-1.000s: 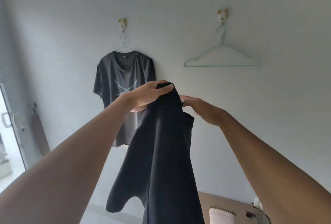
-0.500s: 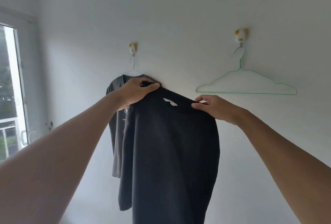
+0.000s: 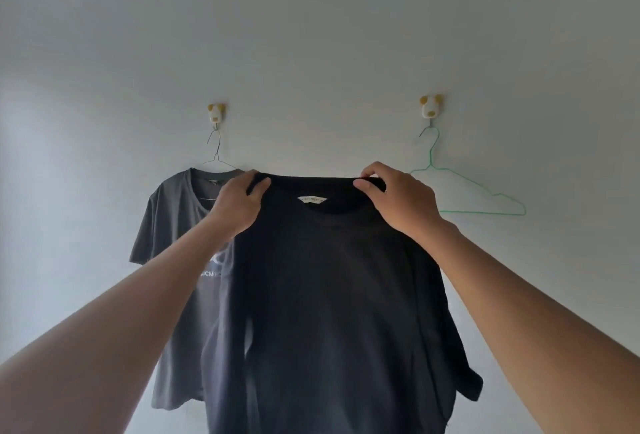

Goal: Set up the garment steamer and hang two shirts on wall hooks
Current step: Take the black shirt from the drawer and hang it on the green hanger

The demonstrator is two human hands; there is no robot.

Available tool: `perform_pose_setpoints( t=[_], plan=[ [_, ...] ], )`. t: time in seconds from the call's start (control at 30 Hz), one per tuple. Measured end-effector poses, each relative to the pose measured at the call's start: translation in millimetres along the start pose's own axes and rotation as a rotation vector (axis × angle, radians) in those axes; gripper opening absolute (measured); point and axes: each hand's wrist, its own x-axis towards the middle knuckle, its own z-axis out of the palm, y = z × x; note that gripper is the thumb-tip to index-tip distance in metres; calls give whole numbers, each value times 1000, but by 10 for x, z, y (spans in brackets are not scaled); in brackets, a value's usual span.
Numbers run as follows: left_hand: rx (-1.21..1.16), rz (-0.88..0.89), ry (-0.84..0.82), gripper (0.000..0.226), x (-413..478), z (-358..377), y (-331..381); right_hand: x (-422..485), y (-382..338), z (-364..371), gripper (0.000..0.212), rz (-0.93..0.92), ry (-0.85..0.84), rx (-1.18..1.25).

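I hold a black t-shirt (image 3: 329, 295) up in front of the wall, spread by its collar, with a white label showing inside the neck. My left hand (image 3: 239, 205) pinches the collar's left side and my right hand (image 3: 398, 198) pinches its right side. Behind it on the left, a grey printed t-shirt (image 3: 166, 225) hangs on a wire hanger from the left wall hook (image 3: 216, 113). An empty green wire hanger (image 3: 474, 191) hangs from the right wall hook (image 3: 430, 107). The steamer is out of view.
The plain white wall (image 3: 311, 35) fills the rest of the view. The black shirt hides the lower right part of the grey shirt and the wall between the two hooks.
I have raised the black shirt and pulled its collar apart, so it now hangs flat and wide. My view has turned right and centred between the two hooks; the window has left the frame.
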Motion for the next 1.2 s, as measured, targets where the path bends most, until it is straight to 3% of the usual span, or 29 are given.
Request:
perform_pose_setpoints(
  t=[0.13, 0.23, 0.3, 0.43, 0.53, 0.77, 0.83, 0.97, 1.07, 1.2],
  plan=[
    [-169, -67, 125, 27, 23, 289, -77, 84, -43, 31, 30, -7, 32, -48],
    [-214, -163, 158, 52, 83, 435, -86, 141, 98, -10, 29, 51, -45, -50],
    [-194, -179, 96, 62, 125, 526, -45, 165, 272, -36, 27, 104, -106, -31],
    [-193, -127, -124, 35, 186, 781, 163, 190, 675, -34, 24, 180, -144, 47],
    [-252, -157, -265, 33, 281, 1033, 342, 197, 1059, -9, 26, 257, -180, 126],
    [-340, -264, -282, 28, 555, 1598, 758, 271, 1915, 39, 38, 368, -347, 302],
    [-384, -282, -295, 30, 650, 1714, 884, 413, 2116, 94, 39, 397, -274, 261],
    [-411, -286, -325, 24, 800, 1952, 1147, 793, 2397, 219, 45, 302, 123, -81],
    [-388, -247, -321, 22, 853, 2091, 1244, 993, 2480, 329, 49, 278, 123, -195],
    [-335, -232, -314, 32, 897, 2223, 1248, 1119, 2447, 486, 46, 221, 251, -266]
  ],
)
